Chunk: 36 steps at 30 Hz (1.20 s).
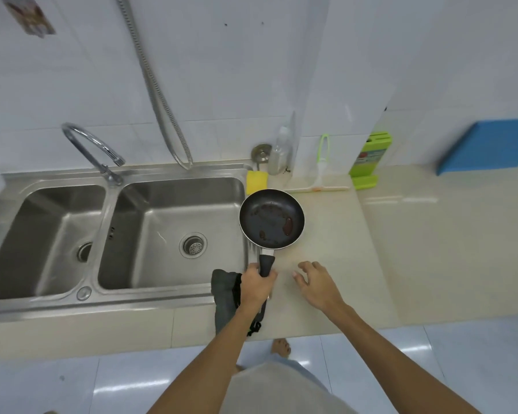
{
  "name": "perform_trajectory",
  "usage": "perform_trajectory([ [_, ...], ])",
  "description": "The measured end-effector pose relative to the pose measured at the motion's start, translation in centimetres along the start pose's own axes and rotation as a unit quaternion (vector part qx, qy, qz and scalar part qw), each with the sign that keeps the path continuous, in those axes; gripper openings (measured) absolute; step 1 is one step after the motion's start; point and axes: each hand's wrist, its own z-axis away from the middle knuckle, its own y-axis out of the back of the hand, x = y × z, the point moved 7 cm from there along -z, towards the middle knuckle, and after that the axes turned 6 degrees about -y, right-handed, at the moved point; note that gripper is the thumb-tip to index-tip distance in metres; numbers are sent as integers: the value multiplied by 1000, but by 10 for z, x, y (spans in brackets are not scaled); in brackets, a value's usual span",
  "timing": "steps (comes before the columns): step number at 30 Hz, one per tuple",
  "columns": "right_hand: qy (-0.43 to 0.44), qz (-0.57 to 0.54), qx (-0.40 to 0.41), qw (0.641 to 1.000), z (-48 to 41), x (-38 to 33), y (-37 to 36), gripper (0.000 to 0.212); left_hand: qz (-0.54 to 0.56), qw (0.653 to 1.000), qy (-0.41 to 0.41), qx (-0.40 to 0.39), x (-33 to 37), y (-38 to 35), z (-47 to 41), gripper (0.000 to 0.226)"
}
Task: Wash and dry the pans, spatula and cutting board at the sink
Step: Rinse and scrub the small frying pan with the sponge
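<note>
Residue is lying brown in the small pan [271, 218], which is being held level over the countertop [371, 249], just beside the right basin of the sink [174, 171]; the left hand [257, 283] is gripping its black handle [266, 264] alone; the right hand [317, 282] is hovering near, fingers spread, holding nothing; a one-handed swing is risking a tilt that spills grease, or a knock against the steel rim; the dark cloth [223, 297] beneath the wrist is liable to get dragged along.
</note>
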Motion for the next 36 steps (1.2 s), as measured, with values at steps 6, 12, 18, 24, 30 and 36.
perform_trajectory([
  [6, -17, -44, -2, 999, -12, 12, 1, 40, 36, 997, 22, 58, -4, -12, -2, 25],
  [12, 13, -46, 1, 999, -27, 4, 2, 37, -1, 997, -6, 72, 3, 6, 3, 27],
  [18, 119, -48, 65, 990, -27, -47, 18, 20, -21, 994, -54, 96, 0, 70, 4, 28],
  [24, 240, -33, 89, 966, -19, -147, 15, 18, -104, 988, -53, 105, -33, 151, -8, 27],
  [30, 305, -23, 106, 946, -14, -259, -16, 17, -143, 985, -51, 86, -65, 238, -22, 39],
  [36, 335, -26, 80, 938, -21, -383, -73, 30, -172, 980, -65, 73, -103, 328, -48, 40],
])
